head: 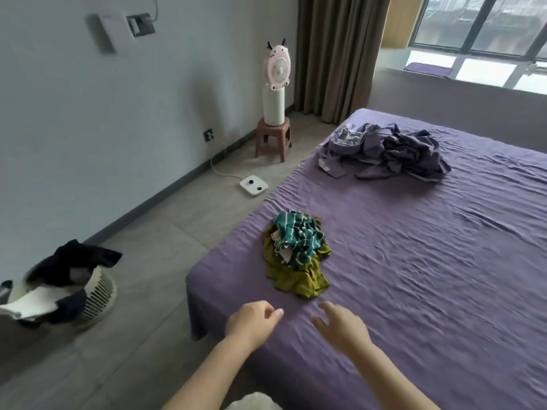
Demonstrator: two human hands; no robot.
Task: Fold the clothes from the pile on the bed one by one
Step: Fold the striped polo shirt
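Two bare hands reach over a purple-sheeted bed [414, 261]; left hand [251, 321] loosely curled, right hand [343, 324] spread, both holding nothing. Just beyond lies a crumpled pile: teal striped garment [299, 235] atop olive-green cloth [299, 276]. Likely soft, light, floppy; best pinched at an upper fold.

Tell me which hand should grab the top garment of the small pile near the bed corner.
Probably the right hand: its open fingers point toward the small pile and lie nearest the olive cloth. The left hand hangs over the bed edge, fingers loosely curled.
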